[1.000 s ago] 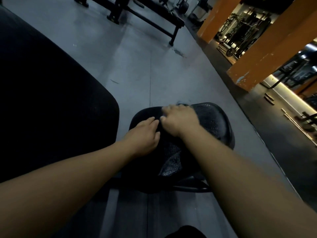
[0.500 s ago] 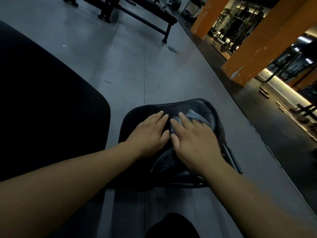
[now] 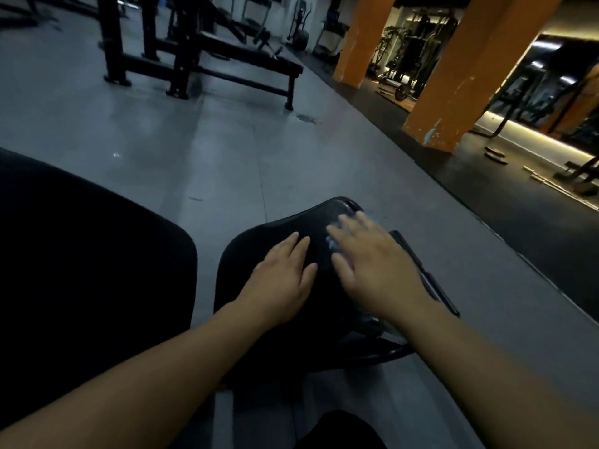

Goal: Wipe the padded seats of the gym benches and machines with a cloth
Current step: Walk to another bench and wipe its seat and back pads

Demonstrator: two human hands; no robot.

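Observation:
A small black padded seat (image 3: 285, 228) sits low in front of me. My left hand (image 3: 282, 280) rests flat on its middle with straight fingers. My right hand (image 3: 372, 264) lies on the seat's right side, fingers spread and flat, pressing a pale blue-grey cloth (image 3: 337, 236) against the padding. Most of the cloth is hidden under the palm; only a bit shows between the fingers. The hand is motion-blurred.
A large black back pad (image 3: 81, 270) fills the left. A black frame bar (image 3: 424, 273) runs along the seat's right. A black flat bench (image 3: 246, 64) and rack posts stand on the grey floor ahead. Orange pillars (image 3: 453, 92) rise at right.
My right hand has opened flat and slid the cloth from the seat's far edge across to its right side. The left hand stayed put. The view tilted up.

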